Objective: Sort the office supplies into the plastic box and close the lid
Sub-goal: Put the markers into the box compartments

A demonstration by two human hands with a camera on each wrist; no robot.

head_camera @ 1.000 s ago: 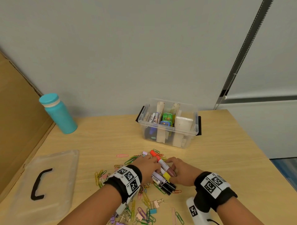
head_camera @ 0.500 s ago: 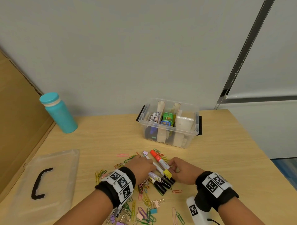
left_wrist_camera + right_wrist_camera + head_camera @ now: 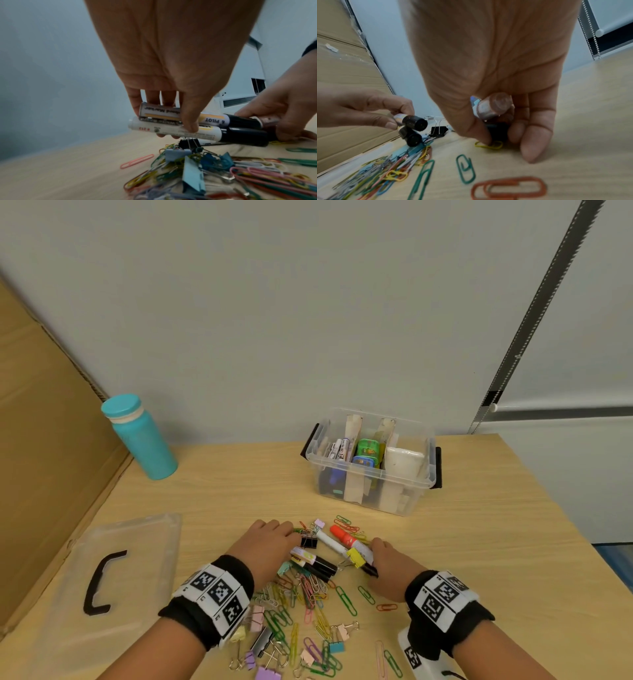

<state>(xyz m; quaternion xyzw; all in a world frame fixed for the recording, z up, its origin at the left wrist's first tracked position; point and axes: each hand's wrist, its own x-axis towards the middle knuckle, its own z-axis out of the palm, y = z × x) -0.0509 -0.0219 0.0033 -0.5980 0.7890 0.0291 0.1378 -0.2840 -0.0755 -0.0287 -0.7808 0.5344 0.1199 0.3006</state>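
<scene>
My left hand (image 3: 270, 544) grips two white markers with black caps (image 3: 197, 125) between thumb and fingers, just above the table. My right hand (image 3: 383, 559) holds two other markers, a red-capped marker (image 3: 344, 537) and one with a black end; a yellow binder clip (image 3: 356, 558) lies against them. In the right wrist view the red-capped marker's end (image 3: 494, 106) sits between thumb and fingers. The clear plastic box (image 3: 404, 487) stands open at the back with markers, small tins and a white block inside. Its lid (image 3: 144, 546) lies flat at the left.
Coloured paper clips (image 3: 315, 601) and binder clips (image 3: 339, 633) are scattered under and in front of both hands. A teal bottle (image 3: 140, 440) stands at the back left beside a cardboard sheet (image 3: 44, 446). The table's right edge is near the box.
The hands, pressed together on one bundle of markers, have drawn apart. The bundle is split: black-capped markers with the left hand, the red-capped one with the right.
</scene>
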